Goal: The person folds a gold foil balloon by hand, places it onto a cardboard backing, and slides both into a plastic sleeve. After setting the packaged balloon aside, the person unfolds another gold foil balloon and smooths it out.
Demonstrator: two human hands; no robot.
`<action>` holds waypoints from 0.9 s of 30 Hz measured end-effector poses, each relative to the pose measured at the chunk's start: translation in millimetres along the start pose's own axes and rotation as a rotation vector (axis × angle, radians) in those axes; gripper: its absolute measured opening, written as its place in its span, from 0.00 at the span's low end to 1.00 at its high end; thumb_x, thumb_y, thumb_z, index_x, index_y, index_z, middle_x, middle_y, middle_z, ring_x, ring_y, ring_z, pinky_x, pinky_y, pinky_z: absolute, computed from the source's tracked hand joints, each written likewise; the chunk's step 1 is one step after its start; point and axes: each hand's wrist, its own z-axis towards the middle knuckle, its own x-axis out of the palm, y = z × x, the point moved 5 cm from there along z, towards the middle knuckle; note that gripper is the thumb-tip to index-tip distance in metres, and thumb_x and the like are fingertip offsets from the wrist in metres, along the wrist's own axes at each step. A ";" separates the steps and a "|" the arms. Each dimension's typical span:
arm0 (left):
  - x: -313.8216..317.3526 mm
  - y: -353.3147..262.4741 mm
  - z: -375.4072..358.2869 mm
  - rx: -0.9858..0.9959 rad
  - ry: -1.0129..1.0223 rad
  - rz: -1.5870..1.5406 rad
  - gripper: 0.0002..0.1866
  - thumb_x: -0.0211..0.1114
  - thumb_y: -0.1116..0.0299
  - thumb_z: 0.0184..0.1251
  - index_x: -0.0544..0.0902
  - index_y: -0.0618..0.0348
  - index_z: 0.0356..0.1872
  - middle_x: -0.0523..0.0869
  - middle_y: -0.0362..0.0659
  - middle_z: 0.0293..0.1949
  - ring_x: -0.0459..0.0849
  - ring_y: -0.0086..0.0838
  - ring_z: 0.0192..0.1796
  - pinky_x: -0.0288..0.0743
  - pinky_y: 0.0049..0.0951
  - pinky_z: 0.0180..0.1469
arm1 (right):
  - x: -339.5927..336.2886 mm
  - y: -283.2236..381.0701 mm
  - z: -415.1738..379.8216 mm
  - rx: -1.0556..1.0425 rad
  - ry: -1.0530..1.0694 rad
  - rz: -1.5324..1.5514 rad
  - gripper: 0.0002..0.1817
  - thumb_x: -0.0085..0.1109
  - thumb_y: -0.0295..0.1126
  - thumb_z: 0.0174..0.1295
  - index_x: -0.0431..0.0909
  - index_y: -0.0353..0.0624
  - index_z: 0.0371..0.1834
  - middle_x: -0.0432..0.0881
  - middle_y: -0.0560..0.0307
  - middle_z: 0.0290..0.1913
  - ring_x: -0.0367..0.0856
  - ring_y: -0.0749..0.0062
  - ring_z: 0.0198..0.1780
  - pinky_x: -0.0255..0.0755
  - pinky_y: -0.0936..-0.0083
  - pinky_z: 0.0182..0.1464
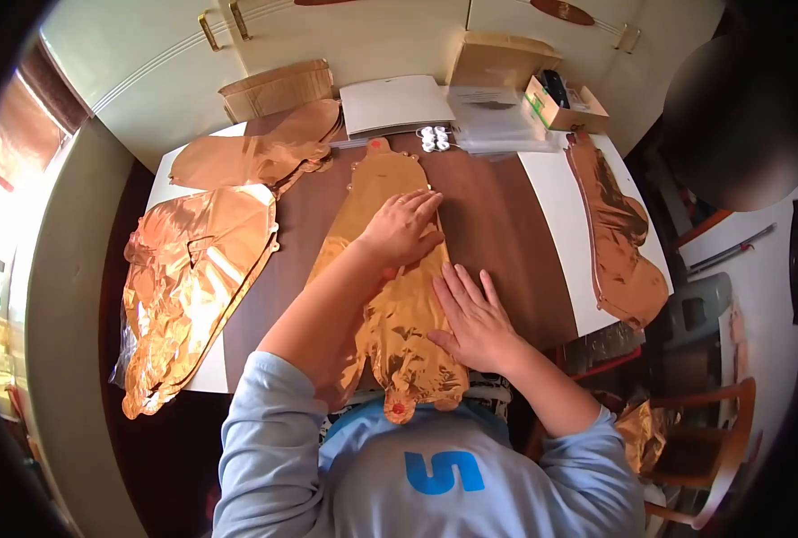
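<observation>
A deflated gold foil balloon (383, 193) lies lengthwise along the middle of the table. Its near end is crinkled and hangs over the front edge against my shirt. Red round spots show at both of its ends. My left hand (403, 229) rests flat on the balloon's upper half, fingers together but stretched out. Lower down, my right hand (475, 318) lies along the balloon's right edge, fingers spread and partly on the wood. Neither hand grips anything. My left forearm hides part of the balloon's left side.
Copper foil balloons lie in a stack (197, 269) at left, another pile (255, 152) behind it, and more (619, 233) at right. White sheets (397, 103), clear plastic bags (497, 121) and a small box (567, 106) stand along the back. A chair (726, 457) is at lower right.
</observation>
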 end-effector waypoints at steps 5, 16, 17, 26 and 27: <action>-2.1 5.4 10.9 -0.045 0.005 0.034 0.40 0.69 0.49 0.62 0.71 0.62 0.70 0.79 0.54 0.65 0.72 0.48 0.72 0.63 0.46 0.73 | -0.2 1.7 -2.6 0.005 0.004 -0.017 0.44 0.51 0.56 0.71 0.53 0.34 0.80 0.46 0.39 0.83 0.42 0.49 0.84 0.33 0.44 0.81; -5.5 57.3 43.7 -0.453 -0.324 0.304 0.41 0.71 0.46 0.59 0.71 0.54 0.71 0.75 0.47 0.69 0.69 0.41 0.74 0.54 0.49 0.77 | -1.8 2.5 -2.5 0.002 -0.018 -0.004 0.44 0.52 0.56 0.71 0.55 0.34 0.79 0.50 0.38 0.82 0.44 0.47 0.83 0.35 0.43 0.80; -9.1 58.4 41.6 -0.456 -0.386 0.305 0.37 0.71 0.48 0.61 0.73 0.54 0.69 0.76 0.46 0.69 0.71 0.42 0.72 0.58 0.47 0.76 | -1.6 2.7 -1.9 -0.006 -0.020 -0.006 0.44 0.52 0.56 0.70 0.55 0.34 0.78 0.50 0.38 0.81 0.44 0.47 0.83 0.35 0.42 0.80; -111.8 -84.9 -198.2 -0.514 -0.414 -0.335 0.14 0.69 0.62 0.68 0.80 0.60 0.45 0.81 0.43 0.42 0.80 0.33 0.43 0.72 0.32 0.46 | 0.4 -2.0 -3.6 -0.064 -0.100 0.022 0.45 0.52 0.57 0.70 0.54 0.34 0.79 0.51 0.38 0.82 0.48 0.46 0.83 0.37 0.40 0.79; -104.0 -95.0 -242.4 -0.647 -0.419 -0.401 0.12 0.69 0.63 0.69 0.80 0.61 0.42 0.81 0.41 0.38 0.79 0.30 0.40 0.71 0.29 0.42 | 1.5 -3.8 -2.6 -0.078 -0.133 0.027 0.44 0.53 0.57 0.70 0.55 0.37 0.80 0.51 0.38 0.81 0.48 0.45 0.82 0.39 0.39 0.79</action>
